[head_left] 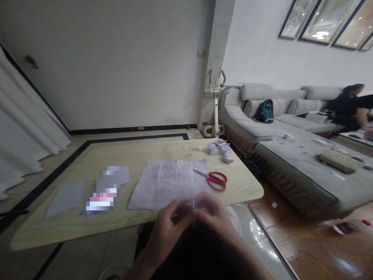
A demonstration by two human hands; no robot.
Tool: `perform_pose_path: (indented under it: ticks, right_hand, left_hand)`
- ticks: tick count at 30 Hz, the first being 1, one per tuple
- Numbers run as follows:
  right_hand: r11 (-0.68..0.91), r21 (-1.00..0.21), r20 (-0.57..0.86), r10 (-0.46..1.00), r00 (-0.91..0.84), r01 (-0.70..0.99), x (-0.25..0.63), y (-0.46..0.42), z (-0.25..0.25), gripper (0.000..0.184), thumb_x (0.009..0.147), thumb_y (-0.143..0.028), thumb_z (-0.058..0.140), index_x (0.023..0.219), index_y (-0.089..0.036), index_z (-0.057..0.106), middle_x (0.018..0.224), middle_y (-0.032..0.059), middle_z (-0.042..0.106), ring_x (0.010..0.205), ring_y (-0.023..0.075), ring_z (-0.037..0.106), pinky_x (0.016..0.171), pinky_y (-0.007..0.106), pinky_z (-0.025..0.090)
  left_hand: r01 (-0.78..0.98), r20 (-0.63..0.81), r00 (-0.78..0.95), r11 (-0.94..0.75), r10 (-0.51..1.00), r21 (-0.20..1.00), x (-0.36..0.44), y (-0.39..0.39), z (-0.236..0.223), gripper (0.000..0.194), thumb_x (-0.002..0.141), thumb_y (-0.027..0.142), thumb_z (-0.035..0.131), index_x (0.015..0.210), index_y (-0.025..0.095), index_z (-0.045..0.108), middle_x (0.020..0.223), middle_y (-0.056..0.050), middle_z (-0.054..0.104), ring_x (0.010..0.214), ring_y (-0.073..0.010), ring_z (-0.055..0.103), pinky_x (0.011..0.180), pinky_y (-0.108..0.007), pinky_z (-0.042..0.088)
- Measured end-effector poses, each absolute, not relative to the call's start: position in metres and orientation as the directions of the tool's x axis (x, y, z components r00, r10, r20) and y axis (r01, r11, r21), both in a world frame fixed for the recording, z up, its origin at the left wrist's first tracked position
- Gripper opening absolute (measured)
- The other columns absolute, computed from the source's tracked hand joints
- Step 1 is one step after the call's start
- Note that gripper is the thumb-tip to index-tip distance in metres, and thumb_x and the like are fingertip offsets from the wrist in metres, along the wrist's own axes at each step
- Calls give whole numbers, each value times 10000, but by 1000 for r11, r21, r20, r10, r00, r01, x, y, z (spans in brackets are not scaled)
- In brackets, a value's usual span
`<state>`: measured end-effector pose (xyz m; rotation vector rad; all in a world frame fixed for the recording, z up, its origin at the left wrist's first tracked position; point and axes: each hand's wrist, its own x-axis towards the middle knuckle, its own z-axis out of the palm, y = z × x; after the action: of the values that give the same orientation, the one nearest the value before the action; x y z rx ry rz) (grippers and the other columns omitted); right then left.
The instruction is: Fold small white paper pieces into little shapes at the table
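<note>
My left hand (172, 221) and my right hand (215, 214) meet at the table's near edge, fingertips pinched together. Between them is a thin white piece of paper (193, 203), seen nearly edge-on and mostly covered by the fingers. Just beyond my hands lies a creased, printed sheet (166, 184) on the table. Red-handled scissors (217, 181) rest with their blades across its right side, the points to the left. Several small folded paper shapes (212, 148) sit at the table's far right corner, with tiny paper scraps (189, 155) to their left.
The pale wooden table (99, 155) also bears a plain white sheet (64, 198) and a blurred-out object (100, 200) on the left. At the right stands a grey sofa (305, 155), with a person (346, 107) at its far end. A white exercise stand (216, 112) is behind the table.
</note>
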<state>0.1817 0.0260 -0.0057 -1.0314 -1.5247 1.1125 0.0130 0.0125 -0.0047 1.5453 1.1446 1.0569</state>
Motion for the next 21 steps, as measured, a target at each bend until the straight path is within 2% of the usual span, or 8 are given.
perform_pose_path:
  ticks: [5,8,14,18,21]
  right_hand:
    - [211,-975,194,963,-189,75,182,26,-10,143,787,-303,682,806,-167,644,742,12,632,705,167,588,646,259,462]
    - [267,-955,246,956,-159,127,180,25,-12,98,816,-272,646,832,-175,649,763,18,653,720,169,606,665,264,478]
    - [437,-861,439,897,-54,261,172,20,-17,109,838,-189,583,941,-195,619,814,19,673,746,166,622,691,254,502]
    - [498,-809,511,858,-47,313,167,19,-17,145,841,-139,537,953,-202,604,816,14,684,714,157,631,670,244,509]
    - [487,-813,521,853,23,319,164,18,-17,206,821,-135,547,1011,-194,600,838,20,696,734,165,649,687,250,523]
  left_hand:
    - [229,139,186,-180,973,957,13,11,-8,228,863,339,662,1067,237,647,962,-14,761,884,-175,719,747,-236,570]
    - [297,201,169,-245,965,923,13,10,-10,225,886,321,624,1093,234,642,946,-19,760,854,-174,722,722,-240,578]
    - [499,430,103,-420,897,758,17,15,-16,252,861,199,607,1113,200,624,845,-22,737,718,-165,708,651,-248,588]
    - [552,535,186,-538,824,636,18,19,-20,326,853,145,604,1168,229,592,906,-23,720,770,-169,696,728,-281,590]
    - [547,571,201,-575,796,608,18,20,-23,360,851,129,599,1192,240,569,960,-33,701,830,-179,684,771,-307,585]
